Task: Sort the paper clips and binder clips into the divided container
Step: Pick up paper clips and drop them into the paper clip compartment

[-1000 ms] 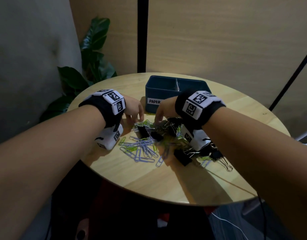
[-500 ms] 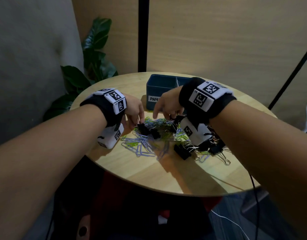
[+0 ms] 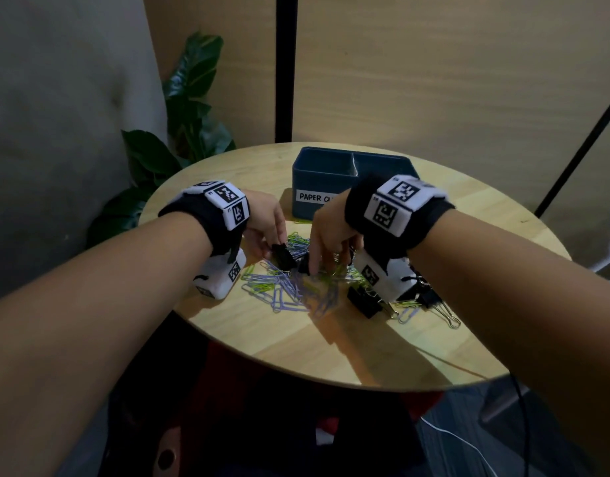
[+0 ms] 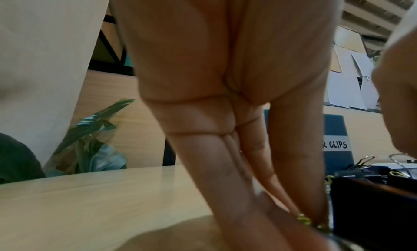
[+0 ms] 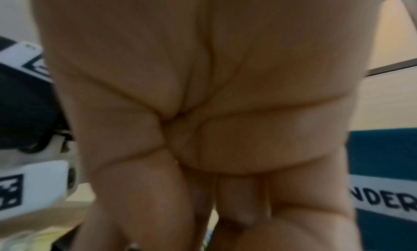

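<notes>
A heap of purple and green paper clips (image 3: 282, 290) mixed with black binder clips (image 3: 363, 299) lies mid-table. Behind it stands the blue divided container (image 3: 325, 173), its left half labelled "PAPER CL..", also visible as the container (image 4: 336, 124) and the container (image 5: 383, 148). My left hand (image 3: 267, 235) reaches down at the heap's left edge beside a black binder clip (image 3: 282, 256); its fingertips (image 4: 315, 217) close together on a yellow-green paper clip (image 4: 303, 220). My right hand (image 3: 319, 259) curls down into the heap onto another black binder clip (image 3: 304, 266); its grip is blurred and mostly hidden.
The round wooden table (image 3: 331, 346) has its front edge close to me. A leafy plant (image 3: 186, 108) stands behind the table's left side. More binder clips with wire handles (image 3: 444, 313) lie under my right wrist. A thin cable (image 3: 451, 368) crosses the front right.
My right hand lifted toward the container half a second ago and has come back down into the heap. The left hand stayed at the heap's left edge.
</notes>
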Tool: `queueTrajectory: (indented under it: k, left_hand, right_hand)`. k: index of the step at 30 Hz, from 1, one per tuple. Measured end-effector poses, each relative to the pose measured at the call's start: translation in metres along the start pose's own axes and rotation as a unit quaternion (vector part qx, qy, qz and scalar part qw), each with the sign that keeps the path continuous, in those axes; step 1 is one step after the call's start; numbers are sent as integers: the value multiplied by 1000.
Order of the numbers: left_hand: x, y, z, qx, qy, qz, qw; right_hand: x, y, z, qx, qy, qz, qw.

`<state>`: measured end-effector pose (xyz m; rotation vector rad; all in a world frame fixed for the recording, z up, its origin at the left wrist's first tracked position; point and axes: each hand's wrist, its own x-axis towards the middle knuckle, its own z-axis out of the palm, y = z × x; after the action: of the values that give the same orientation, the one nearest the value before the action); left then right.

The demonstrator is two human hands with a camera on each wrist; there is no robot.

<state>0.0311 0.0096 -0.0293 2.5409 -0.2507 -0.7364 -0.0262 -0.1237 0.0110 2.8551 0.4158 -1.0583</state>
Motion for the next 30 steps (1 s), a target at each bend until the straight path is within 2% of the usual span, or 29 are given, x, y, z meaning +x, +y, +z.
queueTrajectory:
  k: [2,6,7,9,15,19,21,23,27,30]
  left_hand:
    - [0,-1,-1,12,-4,-4,1000]
    - [-3,-4,-3,14,-20,-9,1000]
    - [-5,-4,-5,14,-20,-9,1000]
    - [-8,-2,-7,24,-17,-7,1000]
    - [-10,3,-4,37,-23,-7,999]
    - [-6,5,-1,59,43,12,997]
    - [-4,9,1,97,88,29,991]
    - [1,16,2,172,103,47,979]
    - [13,21,6,316,48,51,946]
    - [18,21,9,355,45,63,932]
  right_hand:
    - [3,-2,4,-7,-16,-8,1000]
    - [2,10,-8,48,114,3,992]
    - [2,12,-8,68,127,13,990]
    - [4,13,-5,74,110,23,991]
    - [11,5,5,-46,134,22,990]
    - [12,7,0,-94,165,53,980]
    - [13,8,1,-140,174,66,972]
    - [15,10,4,-164,180,65,968]
    - [18,12,12,-224,136,60,963]
    - [16,19,5,-164,123,75,976]
